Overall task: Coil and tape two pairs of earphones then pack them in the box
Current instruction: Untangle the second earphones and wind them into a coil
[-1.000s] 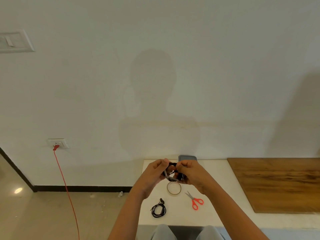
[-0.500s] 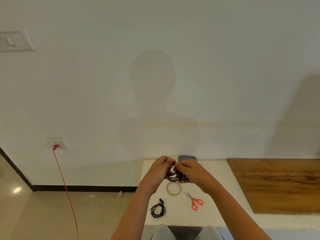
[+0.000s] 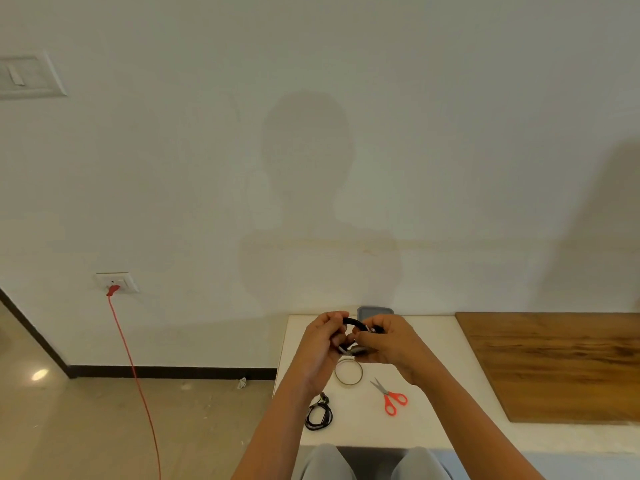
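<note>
Both hands hold a coiled pair of black earphones (image 3: 354, 323) above the white table (image 3: 429, 403). My left hand (image 3: 323, 336) pinches the coil's left side and my right hand (image 3: 386, 341) grips its right side, with a pale strip of tape under the fingers. A second coiled pair of black earphones (image 3: 318, 414) lies on the table near its front left edge. The grey box (image 3: 375, 311) sits at the table's back edge by the wall, partly hidden behind my hands.
A clear tape roll (image 3: 348, 372) lies just below my hands, with red-handled scissors (image 3: 389, 398) to its right. A wooden board (image 3: 561, 365) covers the table's right part. A red cable (image 3: 133, 368) hangs from a wall socket at the left.
My hands have lifted slightly and turned the coil, so its black loop now shows between the thumbs. The items on the table have not moved.
</note>
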Available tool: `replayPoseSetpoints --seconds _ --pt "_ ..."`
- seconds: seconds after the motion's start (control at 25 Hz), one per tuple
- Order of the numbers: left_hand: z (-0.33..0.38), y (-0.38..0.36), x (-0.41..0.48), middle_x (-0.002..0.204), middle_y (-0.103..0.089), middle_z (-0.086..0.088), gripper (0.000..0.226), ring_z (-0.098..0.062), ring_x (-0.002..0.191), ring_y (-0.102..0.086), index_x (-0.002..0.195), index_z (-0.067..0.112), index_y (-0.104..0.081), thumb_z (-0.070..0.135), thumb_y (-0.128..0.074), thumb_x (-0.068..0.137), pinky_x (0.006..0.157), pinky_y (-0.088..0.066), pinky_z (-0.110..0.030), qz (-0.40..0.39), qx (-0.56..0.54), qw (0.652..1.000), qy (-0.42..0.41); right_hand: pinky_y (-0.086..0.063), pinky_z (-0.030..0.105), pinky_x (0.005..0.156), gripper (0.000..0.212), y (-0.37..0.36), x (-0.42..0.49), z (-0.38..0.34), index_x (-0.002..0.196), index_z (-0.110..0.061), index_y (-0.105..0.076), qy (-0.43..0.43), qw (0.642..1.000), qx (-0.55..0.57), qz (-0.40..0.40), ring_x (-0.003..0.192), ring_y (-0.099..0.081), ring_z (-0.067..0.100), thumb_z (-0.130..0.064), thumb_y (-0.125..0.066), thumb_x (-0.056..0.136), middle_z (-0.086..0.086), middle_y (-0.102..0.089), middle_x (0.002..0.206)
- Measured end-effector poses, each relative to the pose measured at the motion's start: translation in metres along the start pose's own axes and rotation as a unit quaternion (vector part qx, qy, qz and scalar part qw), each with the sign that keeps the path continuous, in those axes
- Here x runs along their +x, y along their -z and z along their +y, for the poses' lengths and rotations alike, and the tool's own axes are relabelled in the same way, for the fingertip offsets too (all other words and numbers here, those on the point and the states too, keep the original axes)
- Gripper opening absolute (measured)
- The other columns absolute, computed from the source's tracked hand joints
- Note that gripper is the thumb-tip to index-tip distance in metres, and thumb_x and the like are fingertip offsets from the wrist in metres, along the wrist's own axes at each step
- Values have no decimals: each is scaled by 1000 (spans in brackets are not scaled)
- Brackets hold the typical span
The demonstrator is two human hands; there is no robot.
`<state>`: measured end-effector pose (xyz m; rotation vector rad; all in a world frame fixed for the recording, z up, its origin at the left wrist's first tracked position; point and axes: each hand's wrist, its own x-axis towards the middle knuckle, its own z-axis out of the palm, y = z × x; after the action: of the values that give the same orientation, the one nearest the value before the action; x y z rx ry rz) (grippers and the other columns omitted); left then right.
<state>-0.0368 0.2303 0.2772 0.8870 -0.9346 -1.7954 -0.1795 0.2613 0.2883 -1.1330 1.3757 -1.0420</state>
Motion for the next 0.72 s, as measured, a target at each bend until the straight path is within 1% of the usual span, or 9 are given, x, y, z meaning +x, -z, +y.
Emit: replayPoseSetpoints --seconds 0.08,0.16,0.24,0.28,0.36,0.44,0.52,0.64,0.72 --pt "8 5 3 69 -50 -4 18 -10 55 -45 101 0 -60 13 -48 97 78 -54 -29 -39 52 997 43 -60 37 71 9 2 2 1 92 4 -66 12 999 -41 2 74 -73 26 1 -64 83 21 -71 87" --pt "18 6 5 70 -56 -1 25 -9 57 -51 94 6 -60 29 -50 97 84 -51 -31 -55 193 977 71 -60 30 65 6 3 4 0 89 3 -65 17 997 -80 4 67 -72 22 2 -63 84 21 -69 81" --pt "24 4 5 72 -61 3 34 -8 63 -55 89 12 -60 43 -48 96 80 -48 -27 -62 387 918 61 -60 29 63 7 2 7 -1 89 3 -66 29 990 -136 4 67 -72 22 0 -63 84 22 -69 81" --pt "24 3 6 74 -61 4 33 -8 65 -56 88 14 -58 44 -47 96 76 -46 -24 -64 455 887 51 -60 30 65 9 1 9 -1 91 3 -66 29 987 -155 0 69 -73 23 -1 -62 84 22 -70 83" --pt "22 3 8 78 -60 3 27 -10 67 -52 87 16 -54 40 -45 98 71 -42 -24 -56 508 859 44 -61 31 66 10 -1 10 0 91 1 -65 18 989 -149 -5 72 -73 24 0 -62 82 21 -70 85" --pt "18 2 10 83 -58 0 26 -14 70 -48 86 17 -53 37 -41 99 68 -38 -27 -33 523 851 31 -60 29 65 7 -3 10 2 88 -4 -65 -1 994 -109 -2 74 -73 24 -1 -63 81 18 -69 84" --pt "12 -1 9 84 -57 -2 28 -14 69 -47 86 15 -53 35 -39 100 63 -36 -26 -11 526 851 -7 -59 29 66 5 -4 9 5 86 -7 -66 -28 998 -58 4 76 -73 24 -5 -63 82 15 -69 82" --pt "1 -7 5 76 -53 2 26 -10 64 -45 86 15 -55 28 -37 101 57 -36 -19 35 464 883 -56 -59 33 73 12 -5 10 12 94 0 -64 -67 998 12 7 80 -73 25 -6 -60 85 17 -73 84" --pt "-5 -7 6 72 -50 2 26 -10 62 -44 83 15 -55 27 -40 100 60 -39 -20 54 379 923 -40 -59 33 71 9 -7 9 14 93 3 -61 -79 995 57 11 78 -73 26 -2 -57 86 17 -71 81"
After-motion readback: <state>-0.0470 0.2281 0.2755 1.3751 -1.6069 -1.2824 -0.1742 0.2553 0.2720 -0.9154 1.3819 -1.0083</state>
